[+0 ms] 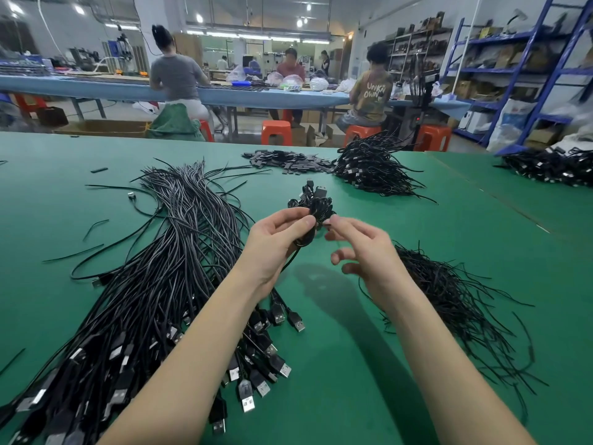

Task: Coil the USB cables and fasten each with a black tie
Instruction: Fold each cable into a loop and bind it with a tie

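Fingers hide the coiled cable's (pixel 316 205) tie.

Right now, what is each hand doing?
Left hand: grips the coiled black USB cable.
Right hand: fingers pinch at the coil, apparently a thin black tie.

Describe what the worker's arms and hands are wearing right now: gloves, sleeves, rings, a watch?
Nothing that shows. The left hand and right hand are bare, without gloves, rings or tape. Both forearms are uncovered down to the picture's bottom edge: no sleeves, watch or wristband in view.

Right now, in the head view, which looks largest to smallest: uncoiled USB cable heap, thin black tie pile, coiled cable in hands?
1. Uncoiled USB cable heap
2. Thin black tie pile
3. Coiled cable, held by both hands
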